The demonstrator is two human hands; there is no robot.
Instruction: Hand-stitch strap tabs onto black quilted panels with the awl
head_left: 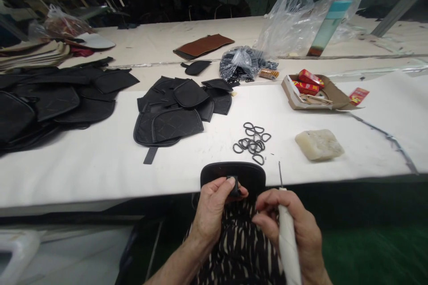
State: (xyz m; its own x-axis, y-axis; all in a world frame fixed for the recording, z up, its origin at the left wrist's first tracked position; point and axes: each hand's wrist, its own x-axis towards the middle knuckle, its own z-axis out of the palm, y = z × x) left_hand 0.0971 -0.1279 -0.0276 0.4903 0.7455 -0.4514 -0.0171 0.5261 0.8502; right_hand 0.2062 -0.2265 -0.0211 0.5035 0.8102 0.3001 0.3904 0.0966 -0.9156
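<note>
My left hand [217, 202] pinches a short black strap tab on a black leather piece [230, 170] with a rounded, piped edge. That piece rests against the front edge of the table. In my right hand [294, 222] is an awl [288, 236] with a thick white-wrapped handle, its thin metal tip pointing up and away. The awl is apart from the leather, and my right thumb and forefinger curl near each other in front of it. Just beyond the leather lies a loose heap of black D-rings [254, 142].
A pile of black leather pieces [170, 111] lies left of the rings, a larger pile [50, 93] farther left. To the right are a wax-like block [319, 144] and a cardboard box [297, 104] with red packets. A bottle [329, 26] stands behind, near plastic bags.
</note>
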